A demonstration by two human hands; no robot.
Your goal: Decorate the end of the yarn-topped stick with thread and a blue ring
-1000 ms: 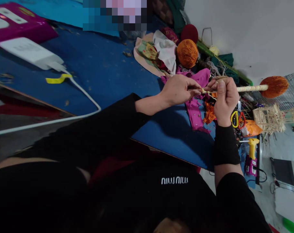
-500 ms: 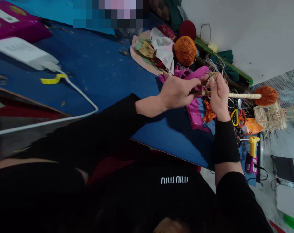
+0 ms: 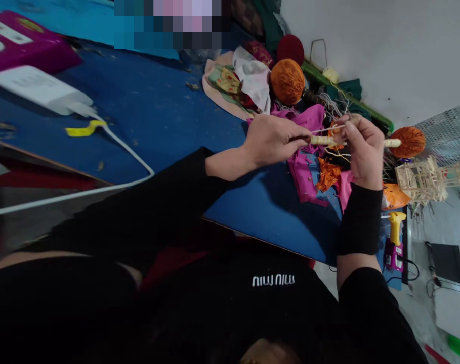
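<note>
A thin pale wrapped stick [image 3: 323, 140] runs level above the blue table. Its left end is in my left hand [image 3: 270, 141], whose fingers are closed round it. My right hand [image 3: 366, 146] is pinched on a light string [image 3: 330, 130], which stretches from near my left fingers. The stick passes by my right hand, which hides part of it, and comes out on the right beside a fuzzy orange ball [image 3: 407, 142]. Pink cloth [image 3: 303, 177] and crumpled orange material [image 3: 327, 173] lie beneath the stick.
The blue table [image 3: 146, 96] holds cloth pieces [image 3: 252, 76], another orange ball [image 3: 288, 81], and a dark red ball [image 3: 290, 49]. A white adapter [image 3: 43, 88] with its cable lies left. At right are a yellow glue gun [image 3: 396, 227] and a straw-like frame [image 3: 421, 179].
My right hand has moved right along the stick, drawing the string into view. My left hand has shifted slightly left. The scissors at the right are now hidden.
</note>
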